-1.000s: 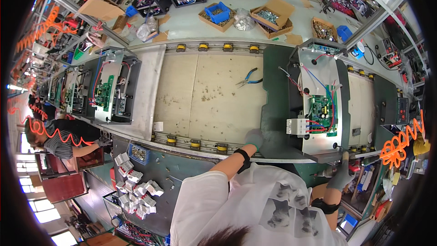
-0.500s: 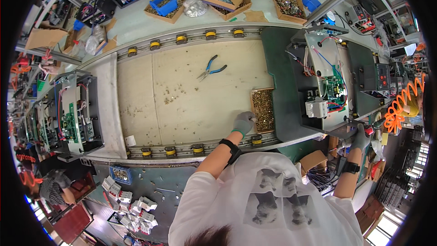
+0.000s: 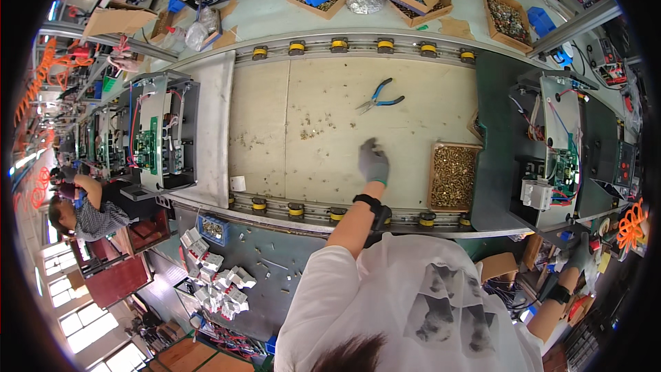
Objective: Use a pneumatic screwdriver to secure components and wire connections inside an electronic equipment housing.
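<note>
The gloved left hand (image 3: pixel 374 160) has left the tray of brass screws (image 3: pixel 453 176) it touched half a second ago and now hangs over the bare bench (image 3: pixel 310 117), fingers loosely curled (whether pinching a screw I cannot tell). The right hand (image 3: pixel 577 253) stays low by the bench edge, its grip unclear. Farther off, the blue-handled pliers (image 3: pixel 379 97) lie untouched, so the reach looks headed their way.

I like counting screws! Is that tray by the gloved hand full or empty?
Full. The tray is heaped with brass-coloured screws almost to its rim, with no bare bottom showing. The left hand hovers just beside it.
</note>
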A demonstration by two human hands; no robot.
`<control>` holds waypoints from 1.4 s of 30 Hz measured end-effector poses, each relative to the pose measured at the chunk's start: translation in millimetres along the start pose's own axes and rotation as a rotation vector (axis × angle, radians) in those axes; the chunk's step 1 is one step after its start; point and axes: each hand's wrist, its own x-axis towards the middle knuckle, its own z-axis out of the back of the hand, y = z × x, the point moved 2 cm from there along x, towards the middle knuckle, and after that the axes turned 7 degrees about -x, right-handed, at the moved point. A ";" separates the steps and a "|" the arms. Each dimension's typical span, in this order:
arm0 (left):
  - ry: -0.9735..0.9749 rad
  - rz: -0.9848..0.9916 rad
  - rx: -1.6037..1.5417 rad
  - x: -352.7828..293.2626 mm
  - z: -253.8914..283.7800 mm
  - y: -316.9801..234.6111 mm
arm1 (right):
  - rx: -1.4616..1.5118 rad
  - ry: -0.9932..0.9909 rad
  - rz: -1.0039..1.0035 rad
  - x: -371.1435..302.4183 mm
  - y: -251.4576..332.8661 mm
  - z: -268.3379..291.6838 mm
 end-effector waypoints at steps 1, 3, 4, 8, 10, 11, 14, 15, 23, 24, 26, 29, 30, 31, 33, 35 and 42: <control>-0.195 -0.092 0.251 24.0 26.7 23.3 | 0.033 0.032 -0.017 -7.4 7.1 -3.8; -0.367 0.141 0.301 56.5 75.0 36.4 | 0.051 0.036 -0.001 -23.0 23.6 -6.4; -0.408 0.197 0.279 67.0 93.5 34.5 | 0.003 0.114 -0.059 -23.6 23.2 -0.8; -0.382 0.176 0.303 96.0 131.0 36.8 | 0.009 0.135 -0.108 -27.4 17.8 1.5; -0.320 0.165 0.340 102.3 130.7 27.4 | 0.031 0.089 -0.104 -37.0 24.1 3.2; -0.265 0.148 0.376 105.3 129.1 22.1 | 0.088 0.055 -0.052 -54.8 37.3 -2.0; -0.075 0.094 0.531 123.1 132.8 47.0 | 0.078 0.053 -0.005 -81.5 54.6 -6.0; -0.061 0.092 0.518 126.4 127.4 50.4 | 0.082 0.015 0.005 -75.2 46.1 -7.1; -0.164 0.070 0.464 124.6 133.1 61.7 | 0.089 0.040 0.027 -120.7 54.4 -4.9; -0.246 0.163 0.159 123.1 141.8 64.4 | 0.074 0.070 -0.003 -123.6 53.5 -3.9; -0.390 0.267 -0.348 123.3 159.1 71.9 | 0.061 0.100 -0.036 -136.0 55.8 -5.1; -0.469 0.257 -0.494 118.2 185.5 89.6 | 0.100 0.082 0.002 -153.7 65.0 -11.8; -0.486 0.197 -0.480 115.0 193.3 96.5 | 0.121 0.086 0.033 -157.5 65.8 -12.5; -0.485 0.198 -0.475 108.7 196.5 93.9 | 0.141 0.087 0.063 -162.1 65.7 -12.7; -0.264 0.073 -0.261 96.6 195.5 85.5 | 0.131 0.081 0.042 -173.1 68.0 -12.5; -0.224 0.003 -0.130 90.5 194.3 86.1 | 0.124 0.082 0.024 -182.7 72.4 -15.7; 0.026 -0.036 0.091 103.8 149.8 89.2 | 0.152 0.109 0.008 -205.7 78.8 -18.1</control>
